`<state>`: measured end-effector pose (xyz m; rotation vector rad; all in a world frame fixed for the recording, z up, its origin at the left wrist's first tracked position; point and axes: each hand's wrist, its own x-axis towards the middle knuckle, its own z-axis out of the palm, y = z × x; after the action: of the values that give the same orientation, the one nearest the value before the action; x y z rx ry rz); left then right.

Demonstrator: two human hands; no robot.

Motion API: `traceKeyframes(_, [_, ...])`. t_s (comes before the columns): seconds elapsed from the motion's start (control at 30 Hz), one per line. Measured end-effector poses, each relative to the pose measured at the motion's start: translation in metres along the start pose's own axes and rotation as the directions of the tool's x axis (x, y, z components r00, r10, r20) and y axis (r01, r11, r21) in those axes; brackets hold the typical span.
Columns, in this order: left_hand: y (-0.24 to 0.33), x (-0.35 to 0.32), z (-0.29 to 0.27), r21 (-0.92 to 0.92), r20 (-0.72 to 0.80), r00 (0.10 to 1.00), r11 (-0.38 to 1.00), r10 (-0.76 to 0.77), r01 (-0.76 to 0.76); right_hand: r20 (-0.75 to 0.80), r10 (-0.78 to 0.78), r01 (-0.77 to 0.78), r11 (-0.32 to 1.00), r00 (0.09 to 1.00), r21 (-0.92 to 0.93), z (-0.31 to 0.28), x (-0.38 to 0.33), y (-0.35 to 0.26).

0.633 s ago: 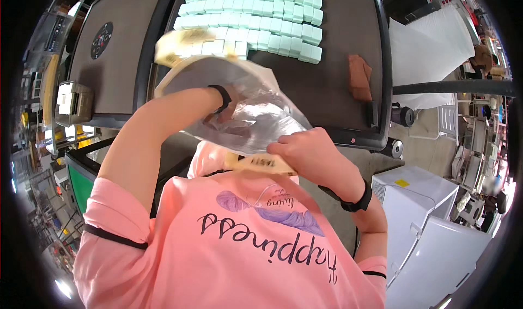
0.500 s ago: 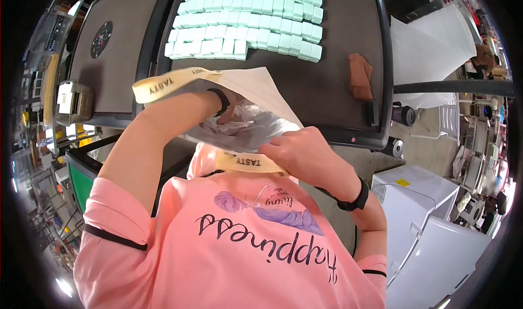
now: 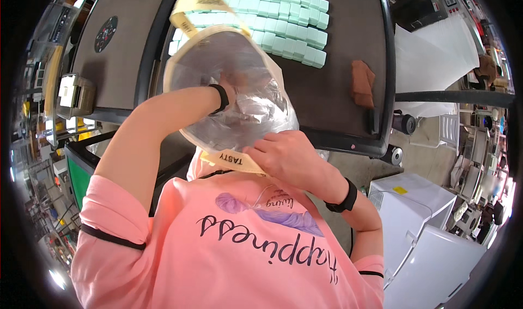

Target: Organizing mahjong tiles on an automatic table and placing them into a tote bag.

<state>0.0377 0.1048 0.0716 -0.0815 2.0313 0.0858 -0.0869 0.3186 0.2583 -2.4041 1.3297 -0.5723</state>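
Dark brown, mat-like table tops with raised black rims [image 3: 384,64] fill the upper part of the view, with white cabinets standing on a grey floor at the lower right. On the nearer table lie rows of small pale mint-green rectangular blocks [image 3: 261,15] and, well apart to their right, a crumpled rust-brown cloth [image 3: 362,83]. Held up in front of the table, close above the person's pink shirt, is a clear plastic bag with a cream-yellow printed rim band [image 3: 229,99], its mouth pulled wide. The left hand [image 3: 231,88] reaches inside the bag past the wrist, which wears a black band; through the crinkled plastic its fingers blur, so I cannot tell how they are set. The right hand [image 3: 283,156] pinches the bag's lower rim, fingers curled and pressed onto the yellow band.
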Motion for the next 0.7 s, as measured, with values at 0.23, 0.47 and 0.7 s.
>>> traceKeyframes(0.23, [0.028, 0.005, 0.005, -0.373, -0.033, 0.96, 0.887, 0.278, -0.27, 0.006, 0.034, -0.034, 0.999, 0.999, 0.012, 0.012, 0.002, 0.01])
traceKeyframes(0.47, [0.018, 0.035, 0.023, -0.297, -0.035, 0.958, 0.913, 0.283, -0.281, -0.002, 0.024, -0.024, 1.0, 1.0, 0.0, 0.005, 0.011, 0.008])
traceKeyframes(0.7, [0.014, 0.036, 0.016, -0.294, -0.053, 0.971, 0.926, 0.233, -0.239, -0.008, 0.046, -0.046, 0.998, 0.999, -0.035, -0.001, 0.014, 0.013])
